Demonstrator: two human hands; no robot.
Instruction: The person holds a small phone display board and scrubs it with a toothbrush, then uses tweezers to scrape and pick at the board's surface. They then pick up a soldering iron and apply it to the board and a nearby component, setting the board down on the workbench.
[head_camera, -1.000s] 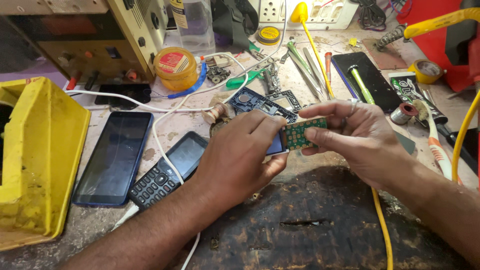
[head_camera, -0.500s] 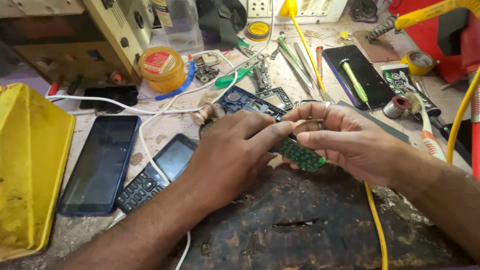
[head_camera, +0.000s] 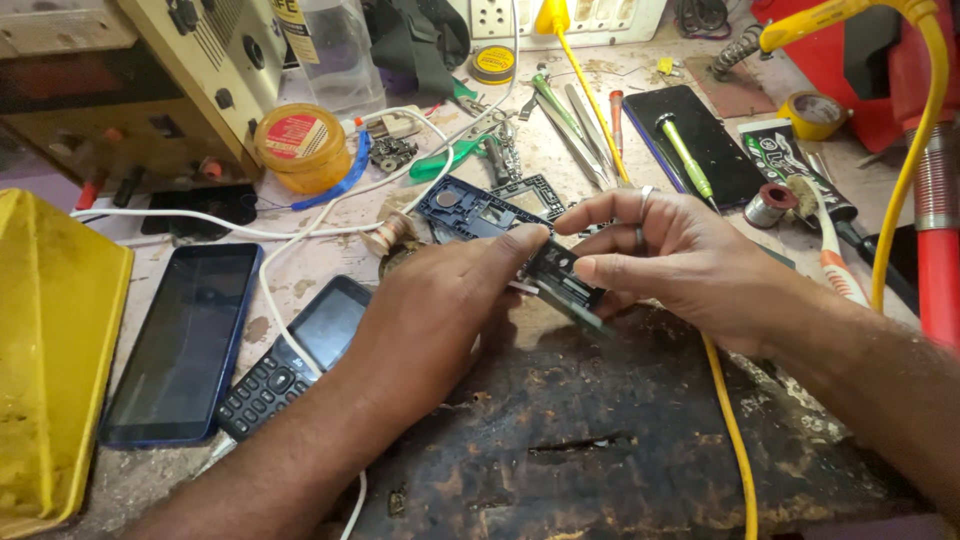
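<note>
Small circuit board (head_camera: 568, 285) held just above the dark scorched mat (head_camera: 600, 430) at worktop centre, near the mat's far edge. Mat itself mostly bare toward the near edge; that's the only open room. Left side crowded: keypad phone (head_camera: 290, 370) and smartphone (head_camera: 185, 340) lie side by side, yellow bin (head_camera: 50, 360) at the left edge. Far side packed w/ tools, blue phone frame (head_camera: 470, 212) just beyond the hands. Yellow cable (head_camera: 730, 420) runs over the mat's right part.

Left hand (head_camera: 440, 310) palm down, forearm in from near-left, fingertips closed on the board's left end. Right hand (head_camera: 680, 260) in from right, thumb and fingers pinching the board's right end, ring on one finger.
</note>
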